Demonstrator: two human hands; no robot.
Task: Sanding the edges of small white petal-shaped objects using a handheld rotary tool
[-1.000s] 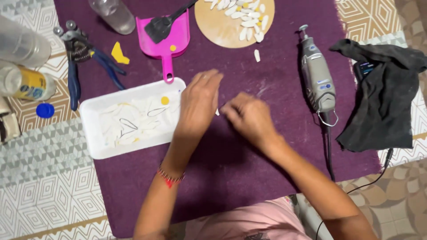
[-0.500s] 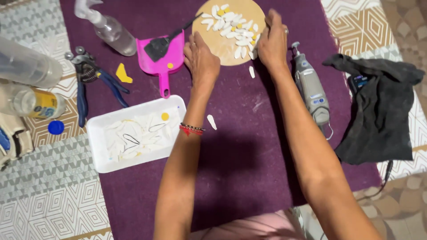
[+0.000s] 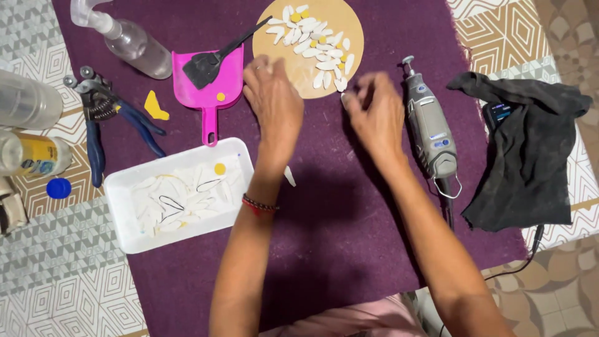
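The round wooden disc [image 3: 309,59], strewn with white petal pieces [image 3: 318,47], lies at twelve o'clock on the purple cloth [image 3: 349,224]. The left hand [image 3: 274,103] rests loosely open at its lower edge, empty. The right hand [image 3: 374,118] pinches a white piece at five o'clock.

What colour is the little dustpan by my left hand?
Bright pink dustpan, beside the left hand; head view.

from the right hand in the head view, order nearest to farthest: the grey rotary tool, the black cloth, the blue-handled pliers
1. Grey rotary tool: just to the right of the right hand, on the purple mat.
2. Black cloth: farther right, past the tool, at the mat's edge.
3. Blue-handled pliers: far left, beyond the left hand and the pink dustpan.
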